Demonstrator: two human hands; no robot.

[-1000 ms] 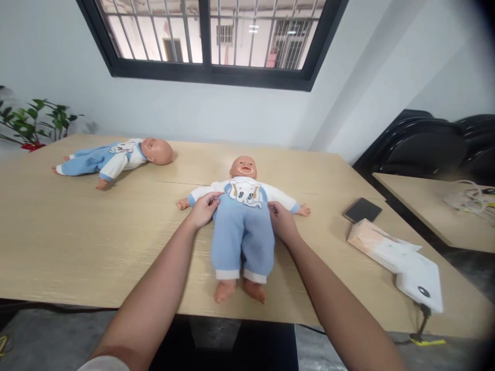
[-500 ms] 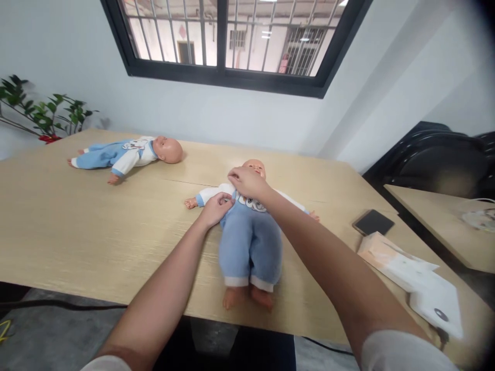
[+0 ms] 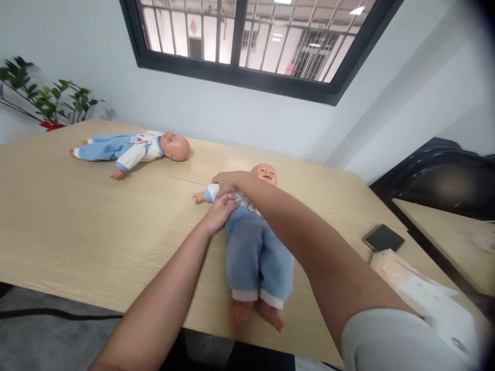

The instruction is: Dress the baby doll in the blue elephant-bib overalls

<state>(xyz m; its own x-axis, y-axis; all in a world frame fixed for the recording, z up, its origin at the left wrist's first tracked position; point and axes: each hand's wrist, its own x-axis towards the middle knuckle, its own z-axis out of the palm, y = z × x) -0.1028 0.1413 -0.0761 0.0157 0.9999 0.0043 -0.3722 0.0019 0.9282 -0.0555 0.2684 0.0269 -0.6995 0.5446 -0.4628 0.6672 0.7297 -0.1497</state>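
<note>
A baby doll (image 3: 260, 252) in a blue and white outfit lies on its back in front of me, feet toward me and head away. My left hand (image 3: 223, 208) is at the left side of its chest, with bent fingers pinching the edge of the outfit. Crossing over the doll's chest, my right arm brings my right hand (image 3: 227, 183) to the sleeve (image 3: 213, 191) on the left, with its fingers curled over the upper part. That hand covers the doll's shoulder, and its fingertips are partly hidden. My forearm hides much of the chest print.
A second doll (image 3: 119, 147) in a similar outfit lies at the back left of the wooden table (image 3: 96, 221). To the right are a phone (image 3: 383, 238) and a tissue pack (image 3: 410, 278). A plant (image 3: 50, 98) stands at far left, black chairs (image 3: 444, 170) at right.
My right hand has moved left and down from near the doll's chin and collar to its sleeve. My left hand stays at the doll's side. The view has shifted slightly.
</note>
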